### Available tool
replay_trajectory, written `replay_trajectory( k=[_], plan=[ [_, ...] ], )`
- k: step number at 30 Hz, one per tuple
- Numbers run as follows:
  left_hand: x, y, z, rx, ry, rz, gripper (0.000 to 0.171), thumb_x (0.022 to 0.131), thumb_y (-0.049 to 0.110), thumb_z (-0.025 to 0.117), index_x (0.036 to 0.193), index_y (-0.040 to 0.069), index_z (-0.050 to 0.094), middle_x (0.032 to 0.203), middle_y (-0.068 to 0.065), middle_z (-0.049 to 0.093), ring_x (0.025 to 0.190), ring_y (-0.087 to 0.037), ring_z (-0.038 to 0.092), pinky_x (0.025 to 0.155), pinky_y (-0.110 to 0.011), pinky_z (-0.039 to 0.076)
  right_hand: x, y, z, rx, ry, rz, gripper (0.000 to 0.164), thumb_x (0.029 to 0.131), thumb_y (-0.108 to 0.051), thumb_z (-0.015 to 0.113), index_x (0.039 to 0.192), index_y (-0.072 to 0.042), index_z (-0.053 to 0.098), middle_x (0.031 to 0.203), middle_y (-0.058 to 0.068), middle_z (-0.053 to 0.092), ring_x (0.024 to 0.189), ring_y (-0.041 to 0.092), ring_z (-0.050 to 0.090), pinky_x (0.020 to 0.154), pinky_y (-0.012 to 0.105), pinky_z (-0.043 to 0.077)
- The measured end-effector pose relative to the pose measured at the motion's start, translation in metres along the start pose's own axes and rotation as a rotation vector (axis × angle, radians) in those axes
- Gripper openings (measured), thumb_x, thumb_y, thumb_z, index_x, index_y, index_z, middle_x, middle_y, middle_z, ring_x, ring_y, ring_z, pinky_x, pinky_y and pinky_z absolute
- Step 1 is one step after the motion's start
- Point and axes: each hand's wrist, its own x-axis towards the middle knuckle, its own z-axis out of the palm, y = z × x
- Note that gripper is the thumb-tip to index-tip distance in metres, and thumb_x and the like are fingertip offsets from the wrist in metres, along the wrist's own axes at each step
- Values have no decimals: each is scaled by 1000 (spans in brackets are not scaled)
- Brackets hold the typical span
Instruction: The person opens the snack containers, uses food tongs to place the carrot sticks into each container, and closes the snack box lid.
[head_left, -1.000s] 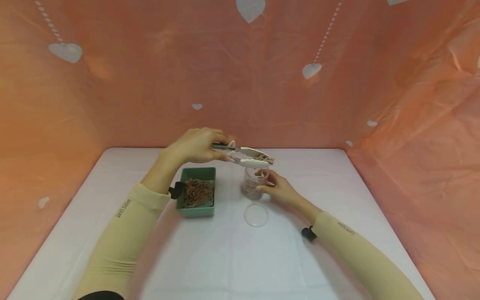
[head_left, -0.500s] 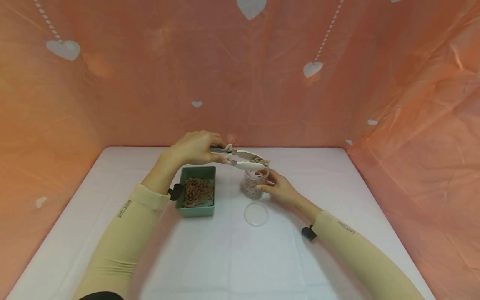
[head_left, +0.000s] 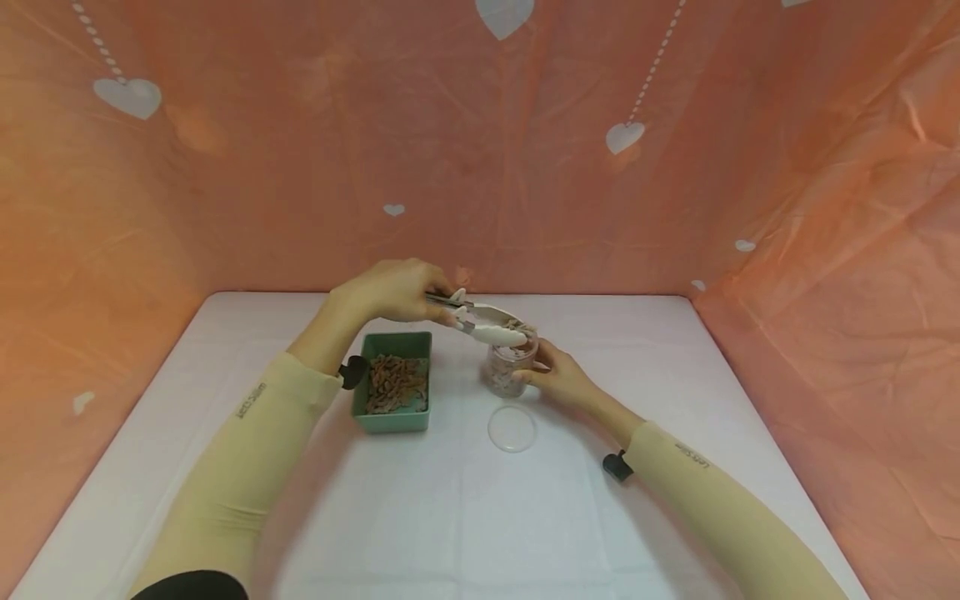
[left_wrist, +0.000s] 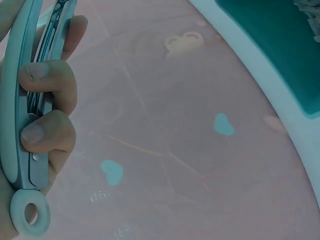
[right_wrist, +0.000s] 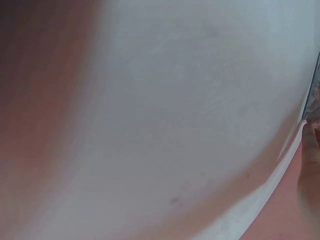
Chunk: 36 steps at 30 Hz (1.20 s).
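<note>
My left hand (head_left: 397, 292) grips a pair of tongs (head_left: 495, 335) with white tips and a metal handle. In the left wrist view, fingers curl round the tongs' handle (left_wrist: 10, 110), which ends in a ring. Brown strips (head_left: 520, 326) sit between the tips, right at the mouth of a clear jar (head_left: 504, 377). The jar stands upright with more brownish pieces inside, and my right hand (head_left: 558, 377) holds it from the right side. At the right edge of the right wrist view only a finger (right_wrist: 310, 170) shows against the jar.
A green tub (head_left: 393, 423) with a heap of brown strips (head_left: 393, 383) stands left of the jar. In front of the jar a clear round lid (head_left: 512, 429) lies on the white-covered table (head_left: 450, 517). Orange sheeting with hearts (head_left: 480, 167) hangs behind and at the sides.
The tongs' tips have come left and down, from above the jar to its mouth, with the brown strips between them. My right hand and the jar have stayed in place.
</note>
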Motion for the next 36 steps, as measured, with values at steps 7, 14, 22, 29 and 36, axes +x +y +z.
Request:
replay_trajectory(
  k=[7, 14, 22, 29, 36],
  plan=[
    [2, 0, -4, -2, -26, -17, 37, 91, 48, 79, 119, 25, 78, 112, 7, 74, 102, -16, 67, 86, -49, 50, 0, -2, 1, 2, 2, 22, 70, 96, -13, 76, 154, 2, 41, 153, 27, 49, 144, 43, 45, 115, 53, 39],
    [0, 2, -6, -8, -26, -14, 35, 91, 47, 79, 118, 24, 78, 110, 8, 74, 97, -15, 65, 84, -46, 49, 1, -1, 1, -25, 0, 32, 69, 96, -15, 76, 154, 0, 42, 155, 25, 48, 144, 43, 45, 115, 53, 39],
    [-6, 1, -5, 0, 5, -24, 46, 91, 48, 79, 128, 21, 75, 126, 3, 71, 109, -20, 66, 90, -50, 50, 3, -1, 2, -12, -13, -9, 64, 97, -17, 75, 151, 0, 46, 152, 23, 52, 144, 42, 45, 115, 53, 39],
    [-26, -4, -8, 32, 90, -8, 52, 89, 52, 79, 129, 19, 74, 127, 1, 68, 110, -24, 66, 90, -52, 52, 2, 1, 4, 13, -17, -53, 54, 97, -13, 75, 144, 0, 51, 148, 19, 56, 144, 39, 47, 117, 52, 37],
    [-58, -14, -16, 75, 137, -19, 53, 90, 48, 79, 132, 16, 73, 136, -6, 65, 122, -31, 63, 96, -59, 50, -2, 0, 6, 21, -15, -59, 54, 97, -13, 75, 145, -3, 52, 148, 19, 56, 142, 42, 48, 115, 54, 39]
  ],
)
